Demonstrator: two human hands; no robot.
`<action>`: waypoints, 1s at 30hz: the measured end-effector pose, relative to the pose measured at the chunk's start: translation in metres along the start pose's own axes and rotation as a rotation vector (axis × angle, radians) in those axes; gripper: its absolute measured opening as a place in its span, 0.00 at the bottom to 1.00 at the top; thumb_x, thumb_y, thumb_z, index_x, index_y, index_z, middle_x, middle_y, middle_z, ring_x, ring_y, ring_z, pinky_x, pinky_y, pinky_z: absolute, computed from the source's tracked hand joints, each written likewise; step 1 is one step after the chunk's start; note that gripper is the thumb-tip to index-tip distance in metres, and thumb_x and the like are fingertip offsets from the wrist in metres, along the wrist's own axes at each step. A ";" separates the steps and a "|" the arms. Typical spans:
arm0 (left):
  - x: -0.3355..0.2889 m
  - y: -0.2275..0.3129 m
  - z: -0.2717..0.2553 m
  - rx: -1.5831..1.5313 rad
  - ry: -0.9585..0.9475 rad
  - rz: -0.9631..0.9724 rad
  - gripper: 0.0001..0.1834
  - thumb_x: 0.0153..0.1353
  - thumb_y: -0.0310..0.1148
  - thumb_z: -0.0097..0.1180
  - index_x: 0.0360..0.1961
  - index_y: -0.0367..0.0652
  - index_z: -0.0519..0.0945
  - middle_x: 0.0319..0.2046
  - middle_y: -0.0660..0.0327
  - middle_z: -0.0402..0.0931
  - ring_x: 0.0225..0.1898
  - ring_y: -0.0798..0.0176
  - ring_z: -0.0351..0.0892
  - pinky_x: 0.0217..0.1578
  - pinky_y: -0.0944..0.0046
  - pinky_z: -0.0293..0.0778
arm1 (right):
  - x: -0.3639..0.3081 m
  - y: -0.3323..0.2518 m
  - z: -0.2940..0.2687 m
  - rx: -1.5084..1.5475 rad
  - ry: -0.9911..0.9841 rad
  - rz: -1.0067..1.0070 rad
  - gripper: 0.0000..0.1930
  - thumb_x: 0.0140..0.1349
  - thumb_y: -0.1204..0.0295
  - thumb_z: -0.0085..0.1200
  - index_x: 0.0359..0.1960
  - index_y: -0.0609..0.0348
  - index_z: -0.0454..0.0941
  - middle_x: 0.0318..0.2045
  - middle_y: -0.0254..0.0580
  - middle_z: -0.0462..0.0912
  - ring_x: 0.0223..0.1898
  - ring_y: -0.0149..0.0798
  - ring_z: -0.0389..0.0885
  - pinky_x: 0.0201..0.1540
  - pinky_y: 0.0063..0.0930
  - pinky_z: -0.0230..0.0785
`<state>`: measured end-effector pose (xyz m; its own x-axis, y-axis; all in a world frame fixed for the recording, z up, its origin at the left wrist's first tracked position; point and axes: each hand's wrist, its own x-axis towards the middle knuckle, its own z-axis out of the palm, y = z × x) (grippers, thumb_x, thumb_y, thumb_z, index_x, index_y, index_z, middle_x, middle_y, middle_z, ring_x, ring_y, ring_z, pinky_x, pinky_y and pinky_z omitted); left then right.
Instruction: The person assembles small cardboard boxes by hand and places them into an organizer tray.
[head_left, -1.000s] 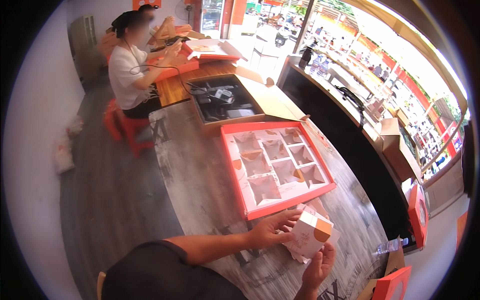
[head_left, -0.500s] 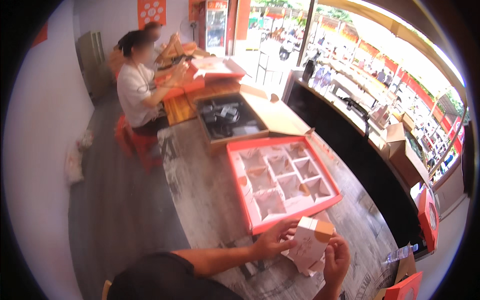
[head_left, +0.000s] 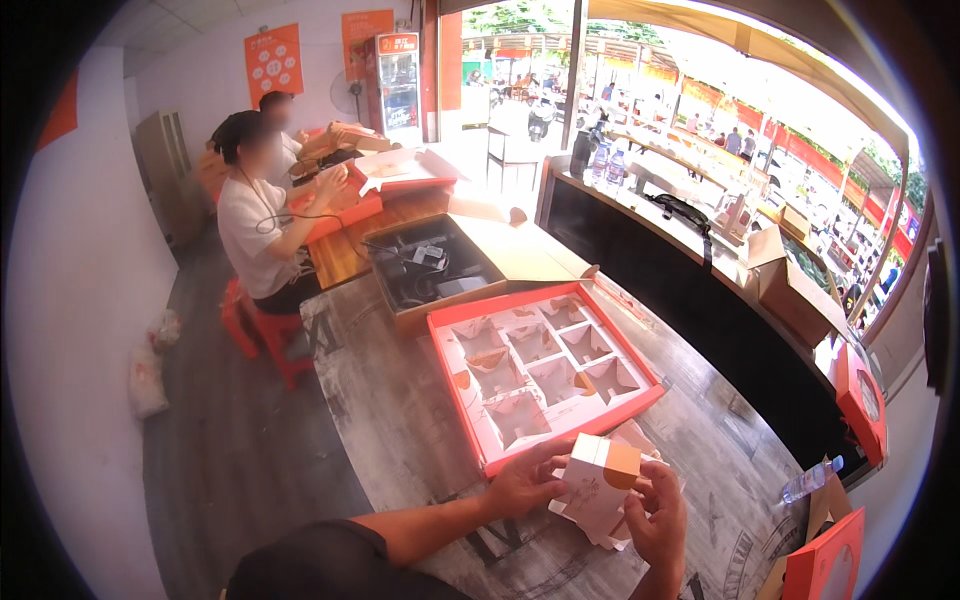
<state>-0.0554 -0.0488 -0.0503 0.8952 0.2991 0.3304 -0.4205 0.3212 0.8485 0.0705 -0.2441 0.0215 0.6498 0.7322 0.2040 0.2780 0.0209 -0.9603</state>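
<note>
Between my two hands is a small white paper box (head_left: 592, 482) with an orange patch at its top corner and a faint printed pattern. My left hand (head_left: 527, 480) grips its left side, thumb on the front face. On the right edge my right hand (head_left: 658, 510) closes its fingers, with the wrist raised from the table. White cardboard pieces (head_left: 612, 535) lie beneath and behind the box, partly hidden by it. Just beyond my hands lies a shallow red box (head_left: 467, 432) whose white insert (head_left: 553, 441) has several square compartments.
Past the red box stands an open brown carton (head_left: 425, 318) with cables and dark items. Two people sit at the far wooden table (head_left: 343, 262) with red boxes. A plastic bottle (head_left: 812, 480) and a red window box (head_left: 828, 560) are at the right. A black-fronted counter (head_left: 640, 262) runs along the right.
The view has shifted, so the table and boxes appear slightly left. Both hands still hold the small white box, at nearly the same tilt.
</note>
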 end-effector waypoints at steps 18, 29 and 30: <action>0.001 -0.010 -0.013 0.294 -0.073 -0.035 0.29 0.69 0.24 0.51 0.69 0.41 0.61 0.65 0.51 0.66 0.63 0.55 0.71 0.61 0.57 0.71 | 0.003 -0.018 -0.006 -0.341 -0.053 -0.121 0.29 0.52 0.86 0.47 0.61 0.66 0.69 0.53 0.59 0.77 0.43 0.49 0.87 0.46 0.34 0.80; -0.004 0.001 0.005 0.436 -0.048 0.021 0.33 0.58 0.22 0.54 0.66 0.33 0.61 0.58 0.50 0.69 0.61 0.54 0.71 0.59 0.57 0.72 | 0.000 -0.026 -0.003 -0.520 -0.055 -0.199 0.24 0.56 0.84 0.49 0.57 0.64 0.71 0.48 0.58 0.78 0.49 0.56 0.81 0.49 0.41 0.77; -0.005 -0.002 0.004 0.456 -0.056 0.061 0.35 0.58 0.19 0.54 0.67 0.41 0.60 0.61 0.50 0.68 0.60 0.53 0.75 0.55 0.58 0.76 | -0.001 -0.022 -0.001 -0.558 -0.051 -0.206 0.24 0.56 0.83 0.49 0.57 0.64 0.71 0.48 0.58 0.78 0.48 0.58 0.80 0.49 0.42 0.76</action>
<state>-0.0580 -0.0541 -0.0522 0.8826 0.2522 0.3967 -0.3760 -0.1276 0.9178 0.0640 -0.2458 0.0426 0.5120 0.7832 0.3527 0.7335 -0.1849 -0.6540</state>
